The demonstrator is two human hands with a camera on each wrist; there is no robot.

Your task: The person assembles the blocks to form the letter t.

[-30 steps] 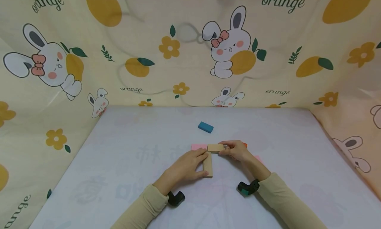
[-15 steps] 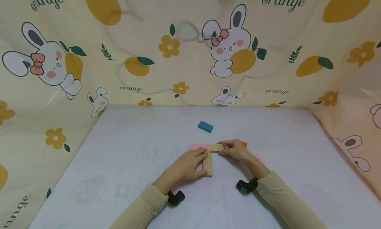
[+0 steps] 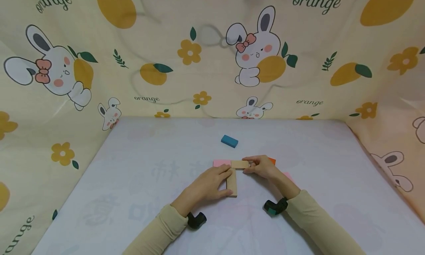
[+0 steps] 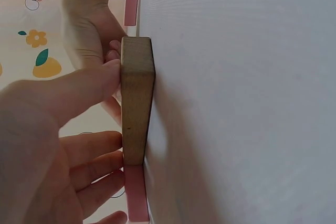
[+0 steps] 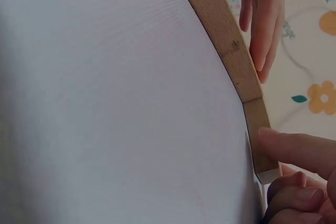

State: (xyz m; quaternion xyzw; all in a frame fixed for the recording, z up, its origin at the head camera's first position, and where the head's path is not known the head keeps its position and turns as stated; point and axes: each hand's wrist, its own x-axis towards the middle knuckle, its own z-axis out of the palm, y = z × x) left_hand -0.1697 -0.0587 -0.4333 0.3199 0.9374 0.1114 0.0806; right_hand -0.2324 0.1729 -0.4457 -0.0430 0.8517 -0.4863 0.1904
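My left hand (image 3: 206, 184) is at the left of an upright-running wooden block (image 3: 231, 183) that lies flat. Its thumb touches the near end, and its extended fingertips rest by the far end. With thumb and index finger, my right hand (image 3: 263, 168) pinches a second wooden block (image 3: 239, 165), laid crosswise at the first one's far end; in the right wrist view the thumb or finger (image 5: 294, 145) lies against this block (image 5: 261, 129). A pink block (image 3: 221, 163) sits end to end with it on the left, partly covered by my left fingers.
A blue block (image 3: 229, 141) lies farther back on the white-covered table (image 3: 149, 152). Beyond my right hand an orange block (image 3: 272, 161) peeks out, and another pink block (image 3: 288, 177) is mostly hidden by the right forearm. A patterned curtain (image 3: 186, 78) rises behind the table.
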